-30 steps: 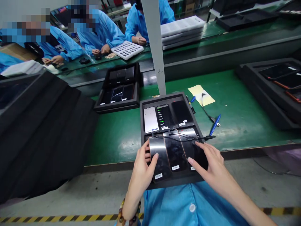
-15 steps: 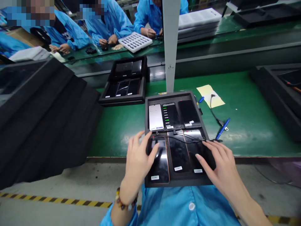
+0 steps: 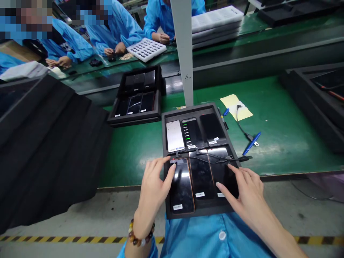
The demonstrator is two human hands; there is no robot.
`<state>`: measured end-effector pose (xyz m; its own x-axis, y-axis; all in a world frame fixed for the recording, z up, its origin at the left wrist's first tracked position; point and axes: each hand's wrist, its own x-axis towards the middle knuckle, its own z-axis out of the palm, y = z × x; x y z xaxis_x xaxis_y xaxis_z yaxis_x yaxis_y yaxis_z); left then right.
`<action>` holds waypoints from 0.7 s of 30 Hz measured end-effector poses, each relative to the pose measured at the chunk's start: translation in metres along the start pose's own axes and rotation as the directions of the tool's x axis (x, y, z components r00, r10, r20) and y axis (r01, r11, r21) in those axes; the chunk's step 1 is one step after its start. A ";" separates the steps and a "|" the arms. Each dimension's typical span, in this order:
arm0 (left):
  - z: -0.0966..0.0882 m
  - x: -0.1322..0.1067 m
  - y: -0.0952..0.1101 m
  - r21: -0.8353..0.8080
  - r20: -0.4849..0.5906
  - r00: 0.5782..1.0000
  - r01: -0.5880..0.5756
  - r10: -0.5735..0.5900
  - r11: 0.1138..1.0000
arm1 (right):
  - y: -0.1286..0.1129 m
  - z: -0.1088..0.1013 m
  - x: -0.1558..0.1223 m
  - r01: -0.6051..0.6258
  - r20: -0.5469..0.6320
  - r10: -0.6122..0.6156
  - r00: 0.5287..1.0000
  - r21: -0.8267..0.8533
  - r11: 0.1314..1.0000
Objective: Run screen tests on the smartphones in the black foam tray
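Observation:
A black foam tray of smartphones sits at the bench edge and juts out over my lap. My left hand, fingers apart, rests at the tray's left side, its thumb by the top of an orange-edged phone. Over the right side, my right hand has thumb and fingers spread above the lower right phone. Between them lies another dark phone. In the back row one phone shows a white screen, another a list with green marks. A black cable crosses the middle.
More phone trays stand behind on the left. Tall black foam stacks flank me left, with others right. A grey post rises behind the tray. A blue pen and yellow paper lie right. Co-workers sit across.
My right hand has shifted left and inward over the lower right phone. My left hand has slid slightly down the tray's side. The view has shifted a little.

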<state>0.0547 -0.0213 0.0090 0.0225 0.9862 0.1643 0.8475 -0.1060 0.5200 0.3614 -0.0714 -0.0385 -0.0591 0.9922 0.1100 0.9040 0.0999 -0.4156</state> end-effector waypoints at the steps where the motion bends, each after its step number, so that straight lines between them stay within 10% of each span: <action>1: 0.001 0.001 -0.003 0.020 0.005 0.999 -0.032 0.032 0.999 | 0.000 0.001 0.002 0.003 0.007 -0.003 1.000 0.012 1.000; 10: 0.033 0.061 -0.022 0.077 -0.038 0.984 -0.170 0.173 0.982 | 0.005 -0.008 0.001 -0.189 0.096 0.166 0.981 0.325 0.927; 18: 0.041 0.085 -0.026 0.142 0.043 0.981 -0.192 0.187 0.971 | -0.006 -0.012 -0.006 -0.491 0.318 0.404 0.858 0.739 0.461; 21: 0.036 0.082 -0.033 0.102 -0.005 0.989 -0.149 0.150 0.984 | -0.003 -0.005 -0.001 -0.496 0.309 0.400 0.863 0.666 0.557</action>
<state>0.0473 0.0675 -0.0249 0.1471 0.9583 0.2448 0.8843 -0.2383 0.4015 0.3607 -0.0732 -0.0331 0.1797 0.9195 -0.3497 0.2504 -0.3866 -0.8876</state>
